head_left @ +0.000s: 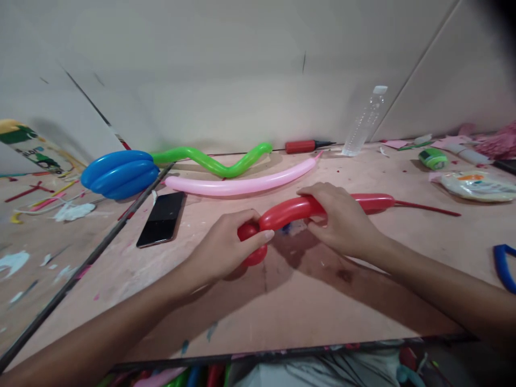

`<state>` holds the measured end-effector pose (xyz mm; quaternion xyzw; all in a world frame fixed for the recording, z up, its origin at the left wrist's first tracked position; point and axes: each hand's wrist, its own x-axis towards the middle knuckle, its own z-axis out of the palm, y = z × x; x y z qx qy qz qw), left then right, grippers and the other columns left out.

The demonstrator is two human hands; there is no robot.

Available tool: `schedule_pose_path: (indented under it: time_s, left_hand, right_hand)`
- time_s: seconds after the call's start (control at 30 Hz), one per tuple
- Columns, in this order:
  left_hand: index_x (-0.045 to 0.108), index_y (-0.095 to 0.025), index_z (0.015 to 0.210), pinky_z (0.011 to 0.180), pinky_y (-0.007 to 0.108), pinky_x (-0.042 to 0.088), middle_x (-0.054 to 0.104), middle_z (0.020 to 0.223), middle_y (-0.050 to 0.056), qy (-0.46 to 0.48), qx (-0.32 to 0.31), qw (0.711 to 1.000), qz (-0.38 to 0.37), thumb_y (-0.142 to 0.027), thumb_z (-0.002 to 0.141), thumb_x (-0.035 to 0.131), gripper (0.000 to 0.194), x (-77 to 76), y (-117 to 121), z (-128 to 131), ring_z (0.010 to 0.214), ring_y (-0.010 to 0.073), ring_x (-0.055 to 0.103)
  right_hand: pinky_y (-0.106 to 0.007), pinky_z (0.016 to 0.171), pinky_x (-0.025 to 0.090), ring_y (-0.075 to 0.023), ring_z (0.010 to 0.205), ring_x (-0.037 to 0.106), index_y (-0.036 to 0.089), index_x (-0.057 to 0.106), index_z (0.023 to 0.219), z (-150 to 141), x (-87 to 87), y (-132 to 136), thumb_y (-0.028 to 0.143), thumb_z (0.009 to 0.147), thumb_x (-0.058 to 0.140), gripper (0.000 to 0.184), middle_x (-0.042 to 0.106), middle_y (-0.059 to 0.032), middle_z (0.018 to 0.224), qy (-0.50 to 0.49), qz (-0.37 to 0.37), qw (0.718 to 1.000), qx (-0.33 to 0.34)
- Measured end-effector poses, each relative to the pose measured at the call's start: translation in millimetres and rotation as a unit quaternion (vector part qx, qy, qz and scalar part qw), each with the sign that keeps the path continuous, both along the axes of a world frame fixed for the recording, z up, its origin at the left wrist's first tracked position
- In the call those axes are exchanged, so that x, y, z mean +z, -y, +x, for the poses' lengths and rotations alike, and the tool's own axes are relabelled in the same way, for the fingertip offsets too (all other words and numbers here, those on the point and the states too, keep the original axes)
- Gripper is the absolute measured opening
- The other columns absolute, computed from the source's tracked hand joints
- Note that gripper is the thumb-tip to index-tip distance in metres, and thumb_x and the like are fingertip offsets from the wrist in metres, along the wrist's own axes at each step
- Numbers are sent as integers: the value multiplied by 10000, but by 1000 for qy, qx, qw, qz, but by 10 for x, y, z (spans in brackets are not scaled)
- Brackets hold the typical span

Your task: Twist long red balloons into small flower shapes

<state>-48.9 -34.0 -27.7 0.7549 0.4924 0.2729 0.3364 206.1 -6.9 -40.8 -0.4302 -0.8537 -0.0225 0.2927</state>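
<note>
A long red balloon (pixel 286 210) is held in both hands above the table. My left hand (pixel 231 242) is closed round its twisted end, where small round bubbles bulge out between and below the fingers. Farther along, my right hand (pixel 336 217) wraps over the long inflated part, thumb underneath. Past that hand the balloon narrows to a thin uninflated tail pointing right. Behind the hands lie a pink long balloon (pixel 242 186) and a bent green balloon (pixel 226 170). A bundle of blue balloon loops (pixel 121 174) rests at the left, touching the green one.
A black phone (pixel 162 219) lies left of my hands. Along the wall are a red hand pump (pixel 300 146) and a clear plastic bottle (pixel 365 122). At right sit a green roll (pixel 433 159), a plastic packet (pixel 478 185) and a blue ring-like piece (pixel 503 267). The table's front edge (pixel 282 352) is near.
</note>
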Motion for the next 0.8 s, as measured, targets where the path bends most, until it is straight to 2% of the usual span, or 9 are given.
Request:
schedule_pose_path:
  time_s: [0.07, 0.13, 0.27, 0.33, 0.4, 0.5, 0.57, 0.7, 0.8]
  left_hand:
    - [690, -183, 890, 781, 290, 450, 711, 884, -1, 37, -10, 999, -15, -410, 950, 641, 240, -44, 18, 45, 834, 180, 622]
    - [690, -173, 871, 781, 284, 456, 701, 869, -2, 67, -24, 997, -32, -391, 927, 678, 225, -77, 53, 84, 825, 173, 612]
    - [732, -179, 946, 803, 279, 488, 742, 944, 9, 122, -65, 984, -109, -383, 899, 725, 209, -96, 124, 128, 875, 182, 646]
    - [749, -192, 1030, 846, 286, 500, 759, 1016, 20, 150, -88, 975, -141, -398, 914, 709, 239, -91, 134, 135, 956, 199, 662]
    - [751, -187, 1010, 832, 277, 496, 753, 994, 18, 157, -81, 973, -148, -411, 898, 729, 251, -89, 118, 126, 956, 198, 655]
    - [707, -156, 805, 671, 241, 438, 668, 761, -12, 174, -33, 974, -142, -424, 860, 760, 279, -100, 62, 78, 734, 144, 586]
    - [705, -141, 759, 629, 239, 412, 629, 695, -14, 212, -33, 963, -161, -417, 864, 747, 299, -110, 34, 43, 661, 126, 543]
    - [791, -123, 946, 726, 275, 489, 739, 886, 56, 265, -104, 926, -248, -403, 841, 790, 299, -127, 60, 35, 781, 172, 625]
    - [800, -124, 955, 747, 291, 511, 755, 896, 68, 274, -135, 911, -276, -414, 797, 845, 334, -129, 102, 59, 802, 188, 643]
  right_hand:
    - [-480, 1010, 481, -333, 1188, 610, 124, 576, 1343, -38, -26, 42, 188, 823, 678, 534, 667, -168, 1300, -1, 6, 998, 55]
    - [-466, 999, 495, -315, 1163, 615, 133, 577, 1330, -86, -22, 104, 207, 844, 693, 505, 674, -156, 1274, 13, -13, 994, 106]
    - [-422, 876, 530, -280, 1015, 648, 171, 639, 1259, -141, 40, 207, 181, 903, 659, 357, 705, -114, 1129, 81, -41, 986, 138]
    - [-414, 852, 534, -275, 998, 658, 188, 628, 1324, -142, 65, 241, 176, 917, 644, 407, 707, -113, 1127, 117, -42, 979, 162]
    - [-406, 850, 535, -271, 1005, 668, 198, 607, 1373, -135, 76, 263, 168, 906, 644, 470, 717, -111, 1139, 122, -45, 976, 174]
    - [-407, 885, 530, -280, 1059, 684, 173, 609, 1354, -115, 84, 268, 207, 860, 674, 500, 729, -123, 1225, 52, -51, 990, 122]
    - [-394, 874, 525, -278, 1031, 701, 160, 648, 1263, -102, 96, 255, 228, 827, 680, 442, 746, -114, 1216, -2, -61, 996, 67]
    - [-359, 783, 499, -269, 924, 718, 190, 691, 1136, -119, 126, 266, 266, 852, 640, 299, 779, -73, 1086, -26, -75, 997, 3]
    - [-380, 750, 481, -307, 906, 735, 203, 641, 1315, -176, 133, 340, 304, 935, 553, 403, 789, -99, 1072, 31, -89, 995, -24]
